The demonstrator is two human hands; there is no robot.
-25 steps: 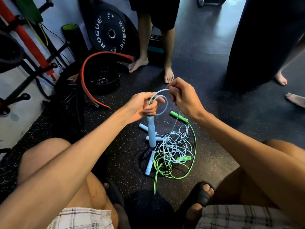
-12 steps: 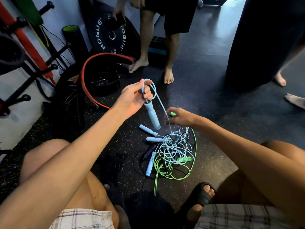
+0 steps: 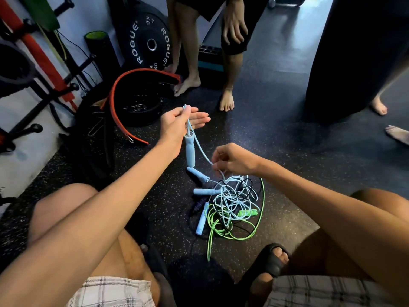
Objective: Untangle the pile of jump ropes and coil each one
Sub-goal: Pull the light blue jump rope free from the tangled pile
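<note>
1. Cord of the pale blue rope (image 3: 202,152) is hanging from your left hand (image 3: 181,125), whose thumb is pinning a loop against nearly straight fingers; its handle (image 3: 190,149) is dangling below.
2. Your right hand (image 3: 234,160) is pinching the same cord just above the pile (image 3: 234,200), which is lying on the floor (image 3: 287,151) between your feet.
3. You are handling something light, limp and probably slick, so I'd judge beside the handle the surest hold.

Rope pile (image 3: 232,202) on floor (image 3: 276,151); weight plate (image 3: 150,44) behind, left.
</note>
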